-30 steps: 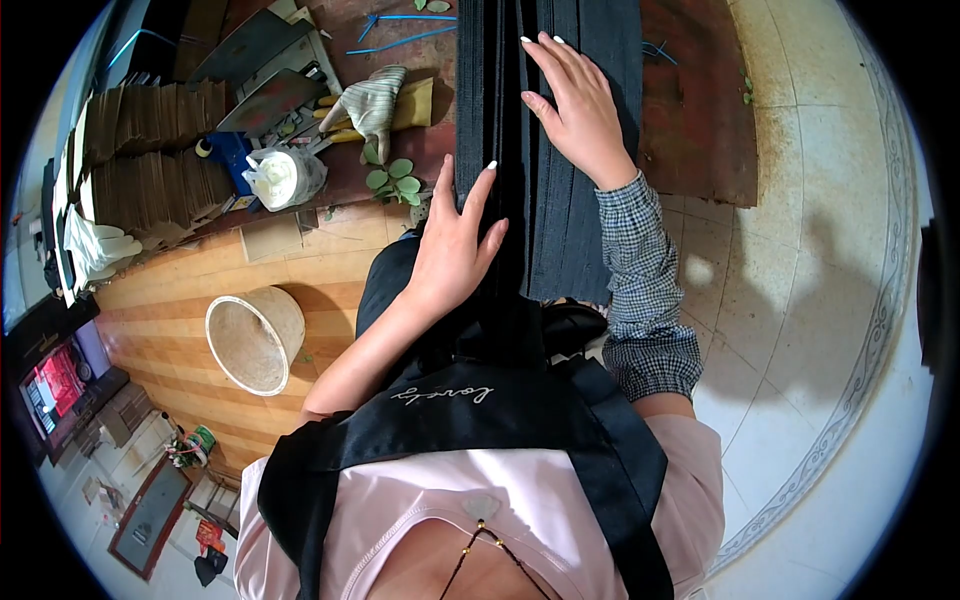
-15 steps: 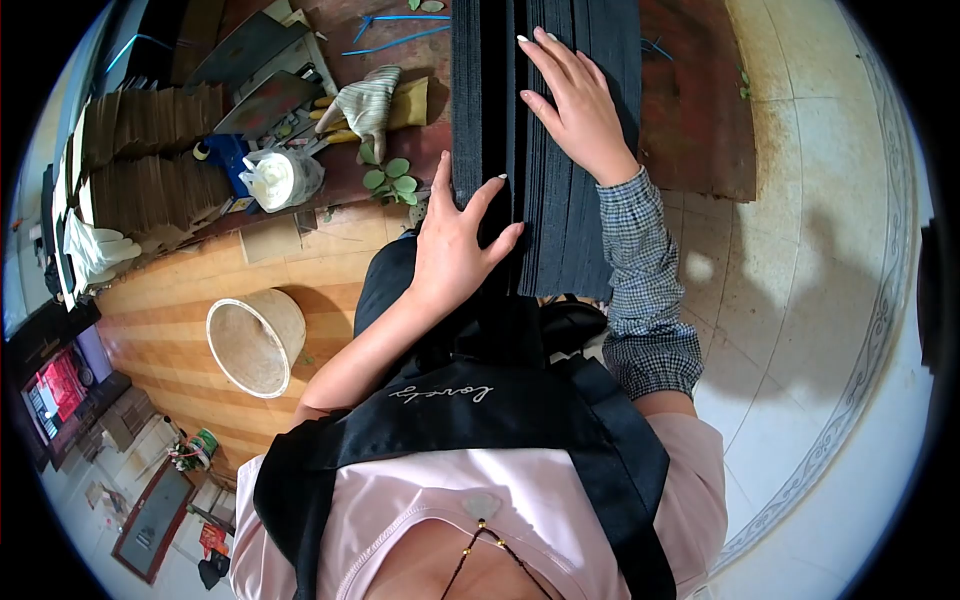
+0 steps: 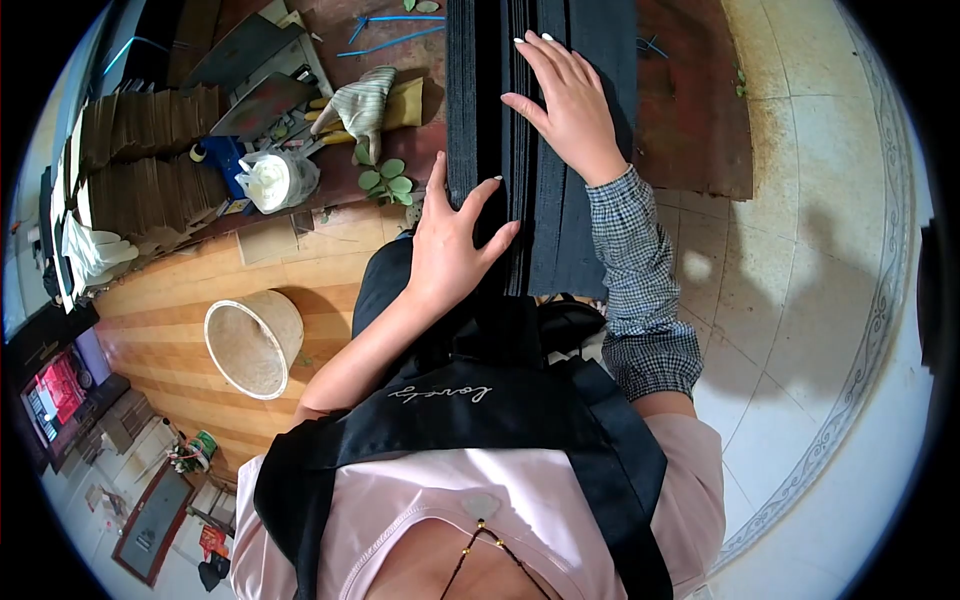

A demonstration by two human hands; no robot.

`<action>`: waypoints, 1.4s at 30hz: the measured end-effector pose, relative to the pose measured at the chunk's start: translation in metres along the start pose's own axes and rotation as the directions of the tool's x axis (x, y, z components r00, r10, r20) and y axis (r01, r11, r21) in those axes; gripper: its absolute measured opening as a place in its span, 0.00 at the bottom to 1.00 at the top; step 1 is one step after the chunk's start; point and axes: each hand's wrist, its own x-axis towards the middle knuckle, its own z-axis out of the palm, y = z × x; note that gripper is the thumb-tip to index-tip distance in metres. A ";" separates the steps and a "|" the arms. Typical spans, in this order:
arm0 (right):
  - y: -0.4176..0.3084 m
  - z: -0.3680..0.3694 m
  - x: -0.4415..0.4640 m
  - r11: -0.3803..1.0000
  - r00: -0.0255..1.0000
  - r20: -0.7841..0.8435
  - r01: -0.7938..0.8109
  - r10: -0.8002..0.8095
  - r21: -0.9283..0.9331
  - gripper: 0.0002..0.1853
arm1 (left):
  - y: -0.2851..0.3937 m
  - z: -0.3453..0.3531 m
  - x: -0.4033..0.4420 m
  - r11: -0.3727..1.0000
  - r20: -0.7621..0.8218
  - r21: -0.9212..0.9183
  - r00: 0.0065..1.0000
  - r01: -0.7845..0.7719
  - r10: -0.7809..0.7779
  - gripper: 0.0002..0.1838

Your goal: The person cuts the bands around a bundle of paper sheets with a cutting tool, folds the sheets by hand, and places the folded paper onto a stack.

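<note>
A long stack of black, thin-layered strips or sheets (image 3: 585, 225), whose exact kind I cannot make out, runs away from my lap over the table. My right hand (image 3: 575, 115) lies on its right part, fingers stretched out, thumb held apart toward the layered edges in the middle. A checked sleeve covers that forearm. At the stack's near left side rests my left hand (image 3: 447, 245), its fingers spread and nothing held in them. Its index finger reaches along the left edge, while the other fingers point over the dark gap between the layers.
On the reddish table (image 3: 695, 120) lie a striped glove (image 3: 362, 105), leafy sprigs (image 3: 385, 180) and blue straps (image 3: 390, 35). A bagged white tub (image 3: 270, 180) stands by piled brown cardboard (image 3: 150, 165). A pale bucket (image 3: 255, 342) sits on the floor at left.
My right hand has shifted slightly left, its thumb spreading wider. Layers beneath it have moved left, and a broader flat black face shows at the right. My left hand has barely moved.
</note>
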 end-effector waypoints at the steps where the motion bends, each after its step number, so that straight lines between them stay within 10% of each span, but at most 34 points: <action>1: 0.000 0.000 0.000 1.000 1.000 -0.004 -0.002 0.002 0.012 0.37 | 0.000 0.000 0.000 1.000 0.009 -0.003 1.000 -0.009 0.009 0.32; 42: -0.009 0.001 0.006 0.998 0.999 -0.029 -0.015 0.016 0.054 0.40 | 0.000 -0.003 0.001 1.000 0.031 0.020 0.999 -0.013 0.013 0.30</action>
